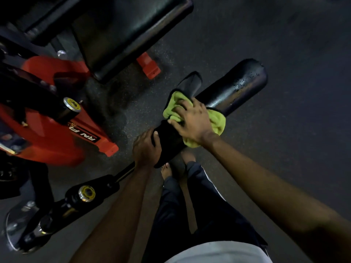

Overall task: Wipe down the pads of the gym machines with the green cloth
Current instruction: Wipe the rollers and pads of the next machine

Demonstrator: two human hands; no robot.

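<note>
Pad direction: the roller pad [233, 88] sat on a diagonal. Its near end was low-left by the person's legs, and its far end pointed up and to the right, away from the red frame [47, 133].
Pad axis: the long axis ran along that same diagonal, roughly level over the floor [284, 44].
Pad look: a black, glossy, rounded tube shape, with little water beads on the far half.
Cloth spot: the green cloth [218, 120] was draped across the pad around its middle and hung off both sides a bit.
Cloth look: lime green and fluffy, all bunched up and wrinkly.
Right hand: the right hand [191, 120] was on top of the cloth, fingers spread, pressing it down on the pad. The thumb tip was off the cloth and on bare pad.
Left hand: the left hand [146, 147] was clamped round the pad's near end, with the thumb over the top.
Around: a big black seat pad [123, 35] was up top, and bare feet [167, 169] stood under the near end.
</note>
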